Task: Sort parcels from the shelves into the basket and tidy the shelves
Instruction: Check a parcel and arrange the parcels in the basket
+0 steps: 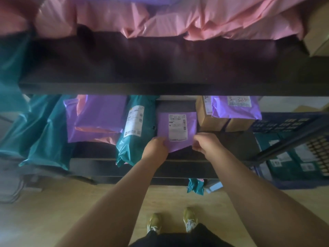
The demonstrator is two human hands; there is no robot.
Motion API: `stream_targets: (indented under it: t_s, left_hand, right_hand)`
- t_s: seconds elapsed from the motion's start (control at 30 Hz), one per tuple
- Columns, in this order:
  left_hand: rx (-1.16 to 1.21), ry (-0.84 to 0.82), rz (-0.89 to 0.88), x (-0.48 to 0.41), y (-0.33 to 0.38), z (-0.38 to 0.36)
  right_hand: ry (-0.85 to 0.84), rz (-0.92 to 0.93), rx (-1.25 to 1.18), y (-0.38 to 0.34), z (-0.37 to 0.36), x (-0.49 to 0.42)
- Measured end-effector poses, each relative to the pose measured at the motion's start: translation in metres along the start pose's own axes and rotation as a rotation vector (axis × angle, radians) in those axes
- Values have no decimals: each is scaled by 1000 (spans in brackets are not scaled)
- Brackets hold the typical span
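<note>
Flat purple mailer (177,127) is pinched at its lower corners by left hand (156,148) and right hand (206,143), mid-shelf, centre.
Dark smooth shelf (235,143) is crowded; latticed plastic basket (288,138) is seen at 3 o'clock. Slick crinkled teal parcel (131,132) at 9 o'clock overhangs and could be nudged off; the thin glossy mailer could be dropped from so light a grip.

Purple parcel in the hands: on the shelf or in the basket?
On the shelf: the purple parcel lies flat; left hand and right hand pinch its near edge.
</note>
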State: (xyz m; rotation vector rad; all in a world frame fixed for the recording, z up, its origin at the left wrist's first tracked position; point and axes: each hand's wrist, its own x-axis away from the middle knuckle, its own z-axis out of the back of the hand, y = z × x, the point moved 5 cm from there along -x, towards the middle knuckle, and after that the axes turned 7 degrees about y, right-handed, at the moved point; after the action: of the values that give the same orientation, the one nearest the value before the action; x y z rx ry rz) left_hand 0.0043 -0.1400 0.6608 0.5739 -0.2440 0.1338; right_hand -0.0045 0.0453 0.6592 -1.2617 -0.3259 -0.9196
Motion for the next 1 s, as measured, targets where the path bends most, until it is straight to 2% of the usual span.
stream_targets:
  t_s: [0.1, 0.17, 0.3, 0.4, 0.6, 0.7, 0.87, 1.0]
  left_hand:
    - [212, 39, 143, -7, -11, 9]
    - [401, -42, 243, -6, -14, 4]
    - [1043, -245, 574, 8, -17, -17]
    - [1306, -304, 651, 16, -10, -22]
    - [1416, -369, 545, 16, 3, 2]
    - [1412, -360, 460, 14, 5, 18]
    - [1578, -339, 308, 16, 12, 45]
    - [1589, -345, 243, 20, 13, 53]
  right_hand:
    - [14, 43, -41, -8, 13, 15]
    - [-22, 91, -108, -14, 20, 26]
    - [-116, 128, -237, -17, 31, 43]
    - [-212, 194, -264, -19, 37, 50]
    - [-268, 318, -144, -11, 50, 57]
    - [-311, 281, -171, -6, 51, 57]
    - [-398, 247, -77, 3, 52, 55]
    - [-338, 190, -257, -4, 60, 58]
